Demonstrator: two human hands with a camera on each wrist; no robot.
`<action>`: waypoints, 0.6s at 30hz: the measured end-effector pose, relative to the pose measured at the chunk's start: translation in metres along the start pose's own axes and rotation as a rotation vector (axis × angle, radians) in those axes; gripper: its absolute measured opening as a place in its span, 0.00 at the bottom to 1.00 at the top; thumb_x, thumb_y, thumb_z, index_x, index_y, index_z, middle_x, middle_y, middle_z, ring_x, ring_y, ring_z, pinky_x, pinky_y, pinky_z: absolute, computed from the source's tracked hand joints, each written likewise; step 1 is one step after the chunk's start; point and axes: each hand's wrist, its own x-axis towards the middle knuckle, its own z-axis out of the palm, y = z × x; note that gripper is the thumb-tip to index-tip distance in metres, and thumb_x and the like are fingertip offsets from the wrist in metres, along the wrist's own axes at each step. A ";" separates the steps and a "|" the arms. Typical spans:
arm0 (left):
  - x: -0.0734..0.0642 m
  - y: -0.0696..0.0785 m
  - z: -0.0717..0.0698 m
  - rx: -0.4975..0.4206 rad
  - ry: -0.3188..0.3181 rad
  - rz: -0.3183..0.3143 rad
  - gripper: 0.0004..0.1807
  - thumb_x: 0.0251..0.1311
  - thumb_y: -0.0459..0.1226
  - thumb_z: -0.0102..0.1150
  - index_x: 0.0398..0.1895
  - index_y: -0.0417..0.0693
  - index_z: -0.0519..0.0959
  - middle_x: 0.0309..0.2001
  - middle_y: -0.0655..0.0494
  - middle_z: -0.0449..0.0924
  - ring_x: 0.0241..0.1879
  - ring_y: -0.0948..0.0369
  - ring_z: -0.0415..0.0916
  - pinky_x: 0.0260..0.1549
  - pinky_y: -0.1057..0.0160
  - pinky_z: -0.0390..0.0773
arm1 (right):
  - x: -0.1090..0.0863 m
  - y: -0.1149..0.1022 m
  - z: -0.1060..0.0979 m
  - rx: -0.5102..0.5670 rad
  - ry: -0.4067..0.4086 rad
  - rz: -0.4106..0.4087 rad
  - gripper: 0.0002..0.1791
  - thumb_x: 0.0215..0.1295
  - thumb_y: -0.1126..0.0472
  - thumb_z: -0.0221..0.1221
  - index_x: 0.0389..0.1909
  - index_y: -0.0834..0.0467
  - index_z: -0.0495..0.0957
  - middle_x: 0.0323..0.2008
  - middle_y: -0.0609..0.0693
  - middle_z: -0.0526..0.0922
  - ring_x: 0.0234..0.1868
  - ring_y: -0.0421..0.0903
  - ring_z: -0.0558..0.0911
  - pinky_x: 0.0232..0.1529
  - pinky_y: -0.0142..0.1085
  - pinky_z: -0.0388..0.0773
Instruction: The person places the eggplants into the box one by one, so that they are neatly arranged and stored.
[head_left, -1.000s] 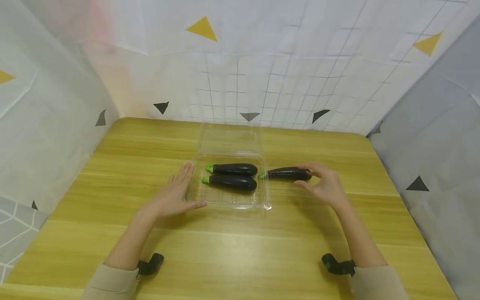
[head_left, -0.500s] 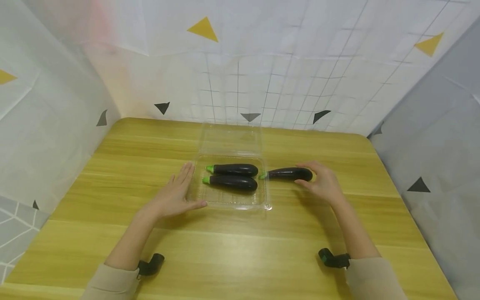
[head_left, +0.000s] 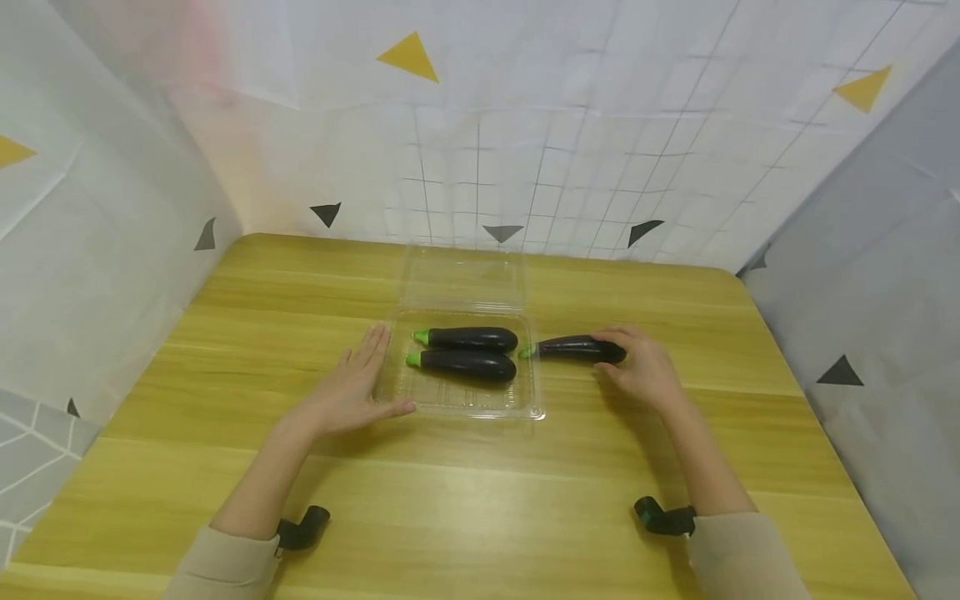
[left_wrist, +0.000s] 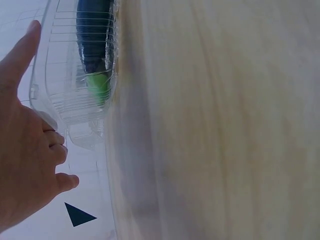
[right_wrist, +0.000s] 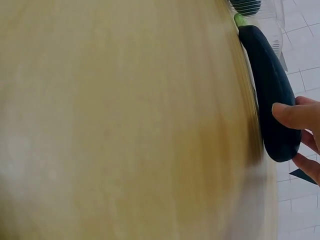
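Observation:
A clear plastic clamshell box (head_left: 457, 400) lies with its lid laid back. Inside, one above the other in the head view, are two dark purple eggplants (head_left: 472, 338) with green stems pointing left. My left hand (head_left: 348, 387) rests along the box's left side, fingers straight and thumb at the near rim. In the left wrist view that thumb reaches along the box rim (left_wrist: 42, 65). A third eggplant (right_wrist: 270, 80) lies on the table to the right, its green stem end by the box. My right hand (head_left: 643, 367) pinches its thick end between thumb and fingers.
The wooden table (head_left: 465, 508) carries everything. The open lid (head_left: 463, 279) lies flat behind the box, towards the back wall (head_left: 525, 150). Patterned sheets hang around the back and sides. Each wrist bears a black camera mount (head_left: 303, 527).
My right hand has shifted slightly and its thumb and fingers have closed on the thick end of the third eggplant. The left hand and the box have stayed in place.

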 end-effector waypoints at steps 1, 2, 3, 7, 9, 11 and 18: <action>0.000 0.000 0.000 0.000 0.000 -0.002 0.64 0.54 0.67 0.55 0.76 0.41 0.30 0.76 0.45 0.25 0.74 0.52 0.25 0.69 0.41 0.38 | 0.000 0.000 0.000 -0.009 -0.004 0.004 0.27 0.48 0.67 0.73 0.53 0.59 0.80 0.55 0.59 0.77 0.55 0.62 0.75 0.51 0.57 0.75; 0.000 0.000 0.000 0.001 0.001 -0.003 0.64 0.54 0.67 0.55 0.76 0.41 0.30 0.76 0.44 0.25 0.74 0.52 0.26 0.69 0.41 0.38 | 0.000 0.000 0.000 -0.019 -0.009 0.007 0.28 0.48 0.68 0.73 0.54 0.59 0.80 0.54 0.59 0.77 0.54 0.62 0.76 0.50 0.57 0.75; 0.000 0.001 -0.001 0.002 0.000 -0.003 0.64 0.54 0.67 0.55 0.76 0.41 0.30 0.76 0.44 0.25 0.74 0.52 0.26 0.69 0.41 0.38 | 0.000 0.000 0.000 -0.028 -0.014 0.011 0.28 0.48 0.68 0.72 0.54 0.58 0.79 0.54 0.59 0.77 0.54 0.62 0.76 0.50 0.57 0.75; 0.000 0.001 -0.001 0.005 -0.003 -0.004 0.64 0.54 0.68 0.54 0.76 0.41 0.31 0.76 0.43 0.26 0.74 0.52 0.26 0.69 0.41 0.38 | -0.002 -0.001 0.000 -0.052 -0.028 0.026 0.28 0.49 0.67 0.72 0.54 0.57 0.79 0.53 0.57 0.77 0.52 0.61 0.77 0.48 0.55 0.77; 0.000 0.001 -0.001 0.006 -0.003 -0.003 0.64 0.54 0.68 0.54 0.76 0.41 0.31 0.76 0.43 0.26 0.74 0.52 0.26 0.69 0.41 0.38 | -0.003 -0.002 0.000 -0.057 -0.036 0.033 0.27 0.49 0.67 0.72 0.54 0.57 0.79 0.53 0.57 0.77 0.51 0.61 0.77 0.46 0.55 0.77; 0.000 0.000 -0.001 0.005 -0.001 -0.001 0.64 0.54 0.68 0.54 0.76 0.41 0.31 0.76 0.43 0.26 0.74 0.52 0.26 0.69 0.41 0.38 | -0.004 -0.003 0.000 -0.068 -0.042 0.034 0.27 0.50 0.67 0.72 0.54 0.56 0.79 0.53 0.58 0.77 0.51 0.62 0.77 0.45 0.55 0.77; 0.000 0.000 0.000 0.003 0.003 0.004 0.65 0.53 0.70 0.53 0.76 0.41 0.31 0.76 0.43 0.26 0.74 0.52 0.26 0.69 0.41 0.38 | -0.013 -0.004 -0.002 -0.132 -0.014 -0.010 0.27 0.46 0.65 0.74 0.51 0.56 0.79 0.49 0.59 0.81 0.51 0.61 0.78 0.42 0.55 0.78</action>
